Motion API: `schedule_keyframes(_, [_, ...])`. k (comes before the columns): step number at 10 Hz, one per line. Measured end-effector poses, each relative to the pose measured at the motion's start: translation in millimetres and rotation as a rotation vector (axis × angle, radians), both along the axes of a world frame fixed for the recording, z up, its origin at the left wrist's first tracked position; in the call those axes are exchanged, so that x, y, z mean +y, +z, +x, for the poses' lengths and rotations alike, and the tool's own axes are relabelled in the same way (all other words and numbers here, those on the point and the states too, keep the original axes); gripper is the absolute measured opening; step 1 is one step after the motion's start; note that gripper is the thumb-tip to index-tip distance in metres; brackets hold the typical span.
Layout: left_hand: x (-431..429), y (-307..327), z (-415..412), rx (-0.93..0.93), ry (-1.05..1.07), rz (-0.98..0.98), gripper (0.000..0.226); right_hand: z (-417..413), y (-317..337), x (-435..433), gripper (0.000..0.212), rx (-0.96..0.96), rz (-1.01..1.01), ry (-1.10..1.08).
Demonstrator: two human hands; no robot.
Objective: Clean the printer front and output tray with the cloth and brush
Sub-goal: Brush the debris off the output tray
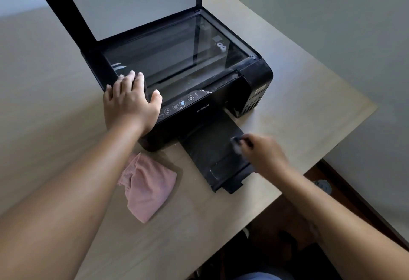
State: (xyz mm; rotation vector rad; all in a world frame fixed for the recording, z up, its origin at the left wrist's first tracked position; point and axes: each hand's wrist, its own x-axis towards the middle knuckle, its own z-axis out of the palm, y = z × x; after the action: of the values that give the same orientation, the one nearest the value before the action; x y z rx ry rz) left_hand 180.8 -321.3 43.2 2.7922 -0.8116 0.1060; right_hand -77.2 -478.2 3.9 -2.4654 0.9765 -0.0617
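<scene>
While the desk (298, 93) fills most of the view, a black printer (200, 111) sits on it toward twelve o'clock, its scanner lid (124, 0) raised and the glass (177, 51) bare. From the printer's front the output tray (212, 153) is pulled out toward five o'clock, dusty along its end. The pink cloth (145, 185) lies crumpled on the desk at about seven o'clock from the tray, just beside the printer's front corner and touched by neither hand. The left hand (130, 102) rests flat on the printer's front left corner, fingers spread wide across the edge of the glass. The right hand (263, 153) hovers over the tray's right edge, fingers pinched narrow around a small dark brush (238, 140), which is blurred.
</scene>
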Motion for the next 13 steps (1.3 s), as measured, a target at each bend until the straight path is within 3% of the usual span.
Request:
schedule_keyframes(1, [0.2,0.6,1.0,0.000,0.002,0.001,0.067,-4.4,-4.2,-13.5,0.025,0.074,-0.259,-0.120])
schedule_keyframes(2, [0.7,1.2,0.5,-0.001,0.006,0.003,0.067,16.1,-9.2,32.7,0.036,-0.018,-0.167,0.224])
schedule_keyframes(3, [0.7,1.1,-0.5,0.000,0.007,-0.001,0.066,44.2,-7.2,67.9,0.036,-0.014,0.231,0.383])
schedule_keyframes(4, [0.8,1.4,-1.3,-0.001,0.003,-0.003,0.066,69.3,-10.6,39.4,0.023,-0.117,0.273,-0.027])
schedule_keyframes(5, [0.4,1.7,-1.4,-0.010,0.001,-0.003,0.067,80.2,-10.1,3.0,0.018,-0.120,-0.027,-0.299])
schedule_keyframes(6, [1.0,2.0,-0.3,-0.009,0.005,0.002,0.066,100.2,-16.0,26.2,0.010,-0.005,-0.353,0.149])
schedule_keyframes(7, [1.4,1.7,-1.6,-0.005,0.006,-0.001,0.066,101.4,-22.5,71.5,0.015,-0.147,-0.063,0.658])
schedule_keyframes(8, [0.7,2.4,-0.9,-0.007,0.006,-0.008,0.066,93.0,-16.2,59.7,0.014,-0.238,0.291,0.396])
schedule_keyframes(9, [1.2,2.6,0.9,-0.010,0.008,-0.006,0.066,81.6,-12.1,5.1,0.018,-0.237,0.140,-0.264])
schedule_keyframes(10, [1.9,1.3,-0.7,-0.007,0.011,-0.003,0.066,82.8,-9.7,-9.7,0.018,-0.038,-0.143,-0.159])
schedule_keyframes(11, [1.7,2.1,-1.1,-0.004,0.009,-0.001,0.066,97.0,-8.4,41.9,0.015,0.068,-0.140,0.442])
schedule_keyframes(12, [2.0,2.8,-0.8,-0.004,0.011,0.002,0.066,101.8,-6.2,63.5,0.021,-0.081,0.168,0.526])
schedule_keyframes(13, [1.6,2.8,-1.5,-0.002,0.007,0.000,0.066,95.7,-8.5,11.3,0.021,-0.149,0.263,-0.089])
